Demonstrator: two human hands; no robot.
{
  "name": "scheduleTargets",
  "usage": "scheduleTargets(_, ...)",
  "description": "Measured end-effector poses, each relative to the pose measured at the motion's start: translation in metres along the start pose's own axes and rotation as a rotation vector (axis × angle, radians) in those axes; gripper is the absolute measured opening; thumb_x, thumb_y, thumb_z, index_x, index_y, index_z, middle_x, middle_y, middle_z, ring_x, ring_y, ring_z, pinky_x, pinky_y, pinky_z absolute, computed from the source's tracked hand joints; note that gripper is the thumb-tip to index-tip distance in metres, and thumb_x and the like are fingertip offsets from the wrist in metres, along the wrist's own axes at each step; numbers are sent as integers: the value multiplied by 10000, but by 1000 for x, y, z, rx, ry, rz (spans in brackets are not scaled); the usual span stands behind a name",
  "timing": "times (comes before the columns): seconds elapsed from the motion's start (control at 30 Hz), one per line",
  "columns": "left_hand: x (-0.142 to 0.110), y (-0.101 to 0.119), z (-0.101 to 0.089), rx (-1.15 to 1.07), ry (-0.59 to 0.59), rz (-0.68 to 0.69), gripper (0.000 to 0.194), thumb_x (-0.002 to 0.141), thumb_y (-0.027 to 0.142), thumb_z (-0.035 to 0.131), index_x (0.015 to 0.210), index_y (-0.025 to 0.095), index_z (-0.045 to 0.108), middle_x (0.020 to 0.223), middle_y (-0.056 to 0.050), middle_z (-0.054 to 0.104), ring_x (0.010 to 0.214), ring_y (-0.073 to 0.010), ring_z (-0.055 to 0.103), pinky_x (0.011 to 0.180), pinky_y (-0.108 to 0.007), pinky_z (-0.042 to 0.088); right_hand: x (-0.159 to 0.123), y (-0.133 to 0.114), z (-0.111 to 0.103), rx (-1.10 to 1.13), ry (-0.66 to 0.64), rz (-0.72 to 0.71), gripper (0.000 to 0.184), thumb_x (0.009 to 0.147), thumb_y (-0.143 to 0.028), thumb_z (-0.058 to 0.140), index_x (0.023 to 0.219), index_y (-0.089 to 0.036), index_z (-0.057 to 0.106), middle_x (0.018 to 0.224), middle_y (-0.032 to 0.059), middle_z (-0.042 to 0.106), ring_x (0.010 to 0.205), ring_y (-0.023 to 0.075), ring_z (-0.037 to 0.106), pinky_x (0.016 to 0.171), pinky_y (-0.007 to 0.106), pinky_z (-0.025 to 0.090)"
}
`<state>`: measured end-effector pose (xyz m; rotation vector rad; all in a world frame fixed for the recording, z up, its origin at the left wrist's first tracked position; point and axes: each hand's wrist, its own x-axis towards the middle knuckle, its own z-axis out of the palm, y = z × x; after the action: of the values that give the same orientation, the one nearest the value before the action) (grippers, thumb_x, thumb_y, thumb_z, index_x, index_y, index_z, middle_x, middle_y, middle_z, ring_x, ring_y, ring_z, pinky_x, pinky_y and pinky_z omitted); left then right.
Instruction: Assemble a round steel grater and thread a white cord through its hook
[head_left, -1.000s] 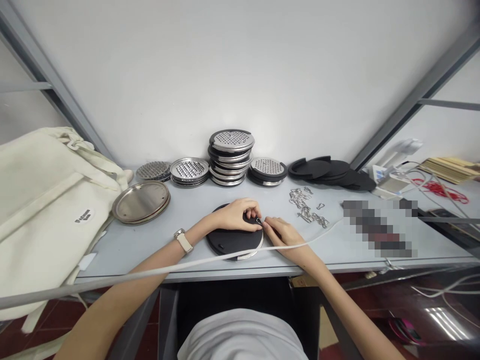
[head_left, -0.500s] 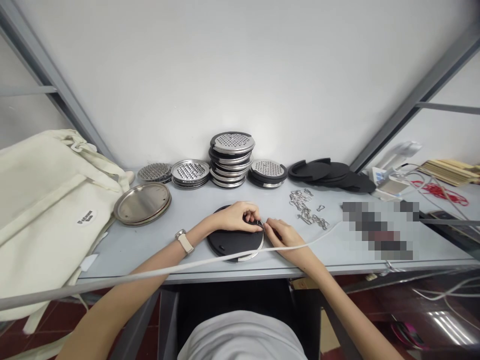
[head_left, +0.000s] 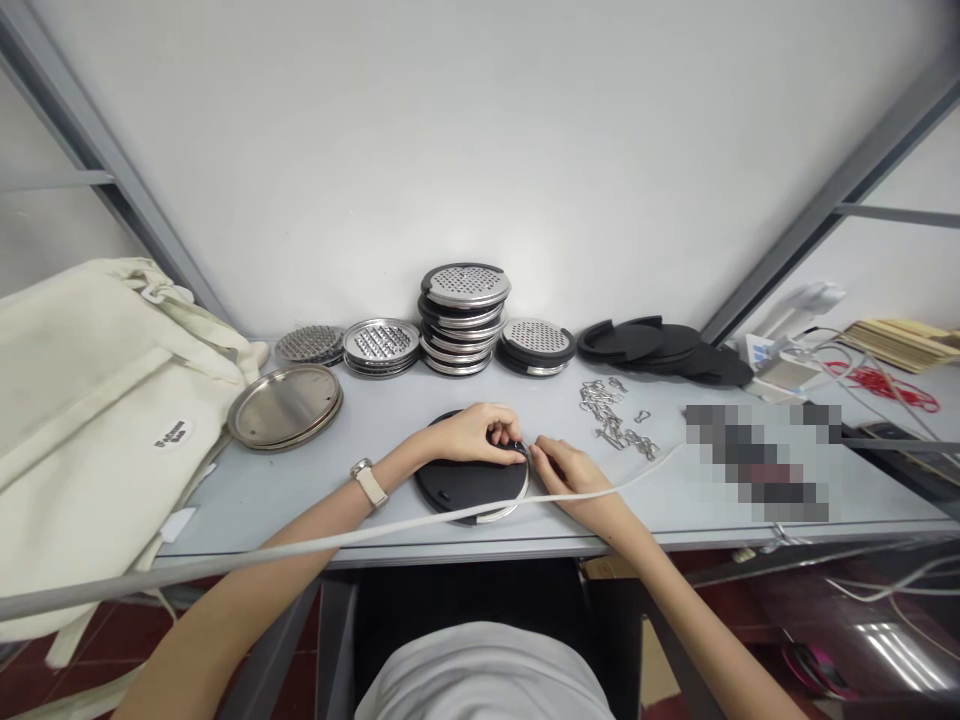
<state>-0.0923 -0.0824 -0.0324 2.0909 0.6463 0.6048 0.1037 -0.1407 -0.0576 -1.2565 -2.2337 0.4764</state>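
Centrally in the head view, a smooth black disc with a silvery metal rim along its right side lies flat on the pale, smooth desk, close to the front edge. The left hand lies over its upper right part, fingers curled in and thumb pressed near the rim, grasping the disc there. A small shiny metal piece shows beside the thumb; how it is held is too small to tell. The right hand is just beside the rim, thumb and forefinger pinched together; whether anything sits between them cannot be told. A thin white cable crosses in front of the disc.

Along the back edge, from the left, are rough metal graters, more round graters with raised teeth, a tall stack of perforated metal and black rounds, a shorter stack, and overlapping matte black rounds. Shiny, flat metal lids lie towards the left edge, near a soft cream cloth bag. Small looped metal clips lie scattered behind the right hand. Near the right end is a pixelated patch, its contents unreadable.
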Motion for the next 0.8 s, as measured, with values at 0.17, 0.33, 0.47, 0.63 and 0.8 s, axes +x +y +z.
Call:
scheduleTargets(0.17, 0, -1, 0, 3, -1, 0, 239, 686, 308, 695, 784, 119, 587, 700, 10, 509, 664, -94, 484, 607, -215, 410, 0, 1, 0, 25, 7, 15, 257, 947, -286, 321, 705, -207, 354, 631, -17, 438, 589, 129, 437, 564, 243, 317)
scheduleTargets(0.33, 0, 2, 1, 5, -21, 9, 218, 701, 293, 681, 791, 122, 580, 698, 9, 507, 658, -92, 483, 605, -211, 410, -1, 2, -1, 59, 29, 56, 272, 939, -298, 323, 681, -214, 321, 586, -34, 383, 548, 122, 399, 524, 239, 290)
scheduleTargets(0.47, 0, 3, 0, 49, -11, 23, 201, 708, 279, 672, 791, 125, 574, 695, 16, 500, 648, -86, 475, 598, -206, 404, -1, 2, -1, 44, 18, 45, 264, 939, -295, 323, 688, -213, 335, 586, -34, 397, 548, 121, 404, 526, 237, 292)
scheduleTargets(0.63, 0, 3, 0, 107, 17, 34, 190, 707, 274, 668, 782, 132, 565, 704, 17, 498, 644, -86, 468, 598, -208, 403, 1, 2, 2, -6, 24, 3, 244, 943, -272, 312, 719, -208, 385, 630, -12, 463, 586, 133, 451, 564, 241, 321)
scheduleTargets(0.8, 1, 2, 0, 163, 66, 71, 194, 691, 255, 673, 807, 143, 565, 731, 17, 503, 658, -91, 472, 623, -216, 417, 7, 4, 7, -86, 35, -9, 238, 939, -256, 314, 753, -199, 452, 647, 12, 522, 602, 150, 493, 582, 251, 335)
